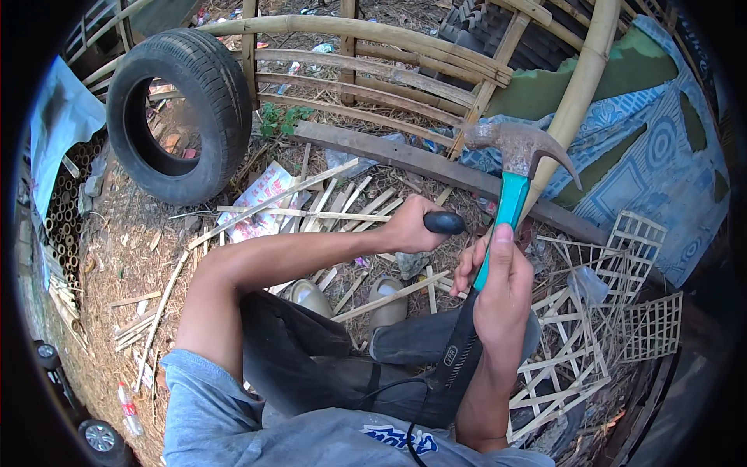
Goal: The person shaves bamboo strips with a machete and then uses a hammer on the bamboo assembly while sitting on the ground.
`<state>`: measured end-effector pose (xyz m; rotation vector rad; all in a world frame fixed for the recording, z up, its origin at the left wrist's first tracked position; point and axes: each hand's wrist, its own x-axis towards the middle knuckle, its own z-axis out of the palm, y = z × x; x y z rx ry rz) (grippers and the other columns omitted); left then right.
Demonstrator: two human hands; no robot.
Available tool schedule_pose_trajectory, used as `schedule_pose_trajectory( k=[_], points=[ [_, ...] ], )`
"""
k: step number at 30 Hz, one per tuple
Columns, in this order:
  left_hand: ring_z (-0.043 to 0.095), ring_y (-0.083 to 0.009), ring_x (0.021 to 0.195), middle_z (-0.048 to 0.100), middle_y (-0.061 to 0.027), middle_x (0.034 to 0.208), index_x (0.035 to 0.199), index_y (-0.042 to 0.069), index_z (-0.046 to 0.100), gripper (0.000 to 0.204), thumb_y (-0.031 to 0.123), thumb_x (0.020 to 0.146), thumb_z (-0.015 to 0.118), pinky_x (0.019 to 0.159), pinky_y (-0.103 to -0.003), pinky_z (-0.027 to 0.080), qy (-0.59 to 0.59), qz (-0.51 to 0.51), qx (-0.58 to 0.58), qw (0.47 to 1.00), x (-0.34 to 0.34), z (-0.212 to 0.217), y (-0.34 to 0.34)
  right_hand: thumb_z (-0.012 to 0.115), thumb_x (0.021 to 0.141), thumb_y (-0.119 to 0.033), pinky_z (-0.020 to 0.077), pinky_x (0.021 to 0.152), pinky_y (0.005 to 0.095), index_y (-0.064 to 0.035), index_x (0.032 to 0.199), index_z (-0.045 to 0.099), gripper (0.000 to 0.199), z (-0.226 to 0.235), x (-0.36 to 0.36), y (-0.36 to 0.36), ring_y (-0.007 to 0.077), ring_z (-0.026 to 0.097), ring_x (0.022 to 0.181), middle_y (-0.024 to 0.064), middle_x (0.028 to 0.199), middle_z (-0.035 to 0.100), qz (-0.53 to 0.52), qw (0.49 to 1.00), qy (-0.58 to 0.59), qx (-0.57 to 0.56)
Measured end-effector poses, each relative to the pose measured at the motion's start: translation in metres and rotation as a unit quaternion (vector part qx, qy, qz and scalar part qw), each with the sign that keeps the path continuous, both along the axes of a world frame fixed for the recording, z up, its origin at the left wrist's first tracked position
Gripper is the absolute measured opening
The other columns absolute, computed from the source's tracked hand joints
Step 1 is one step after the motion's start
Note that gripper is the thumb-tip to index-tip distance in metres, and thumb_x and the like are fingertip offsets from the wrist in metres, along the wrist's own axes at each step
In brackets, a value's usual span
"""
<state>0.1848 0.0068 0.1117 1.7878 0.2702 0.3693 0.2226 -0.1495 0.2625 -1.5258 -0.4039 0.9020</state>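
Note:
My right hand [504,292] is wrapped round the grip of a claw hammer [510,194], its thumb laid along the handle. The hammer stands roughly upright in view, with a rusty metal head and a teal and black handle. To the left, my left hand [414,226] is closed on a tool with a rounded black handle [443,222]; the rest of that tool is hidden, so its kind does not show. The two hands are apart, above my bent knees and shoes. Below them, split bamboo strips [354,204] are strewn over the ground.
A black tyre [229,109] leans at the upper left by a bamboo fence [373,35]. A wooden beam [405,162] lies across the far side. Blue patterned cloth [661,148] and bamboo lattice pieces [652,327] are at the right. A plastic bottle [129,409] lies lower left.

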Motion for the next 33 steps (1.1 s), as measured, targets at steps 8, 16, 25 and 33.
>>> schedule_pose_trajectory(
  k=[8,16,25,33],
  points=[
    [0.069,-0.0332,0.062,0.066,-0.0209,0.066,0.081,0.004,0.076,0.016,0.011,0.068,0.07,0.062,-0.04,0.054,0.01,0.18,0.003,0.984,0.032,-0.007,-0.027,0.041,0.108,-0.04,0.0257,0.043,0.0195,-0.0045,0.091,0.049,0.041,0.018,-0.004,-0.034,0.0015,0.033,0.049,-0.0033,0.063,0.04,-0.032,0.989,-0.052,-0.135],
    [0.072,-0.0316,0.066,0.068,-0.0228,0.069,0.083,0.005,0.077,0.016,0.011,0.069,0.072,0.066,-0.039,0.055,0.015,0.218,-0.013,0.976,0.028,-0.012,-0.008,0.037,0.108,-0.049,0.0238,0.045,0.0188,-0.0068,0.089,0.047,0.047,0.021,-0.014,-0.038,0.0022,0.031,0.051,-0.0041,0.064,0.039,-0.085,0.986,-0.106,-0.097],
    [0.065,-0.0163,0.06,0.065,-0.013,0.061,0.079,0.0,0.075,0.015,0.014,0.074,0.074,0.059,-0.034,0.05,-0.015,0.242,-0.005,0.97,0.033,0.002,0.005,0.036,0.107,-0.052,0.0256,0.039,0.0195,-0.009,0.088,0.047,0.048,0.003,0.002,-0.041,0.0024,0.034,0.044,-0.004,0.06,0.039,-0.092,0.99,-0.028,-0.102],
    [0.054,-0.0076,0.054,0.06,-0.0068,0.055,0.074,-0.001,0.071,0.016,0.014,0.076,0.073,0.053,-0.032,0.046,-0.011,0.237,0.033,0.971,0.041,-0.009,-0.007,0.038,0.109,-0.043,0.0284,0.041,0.0202,-0.0059,0.088,0.05,0.044,-0.004,0.0,-0.029,0.0024,0.036,0.047,-0.0046,0.061,0.039,-0.034,0.992,-0.046,-0.108]
  ],
)
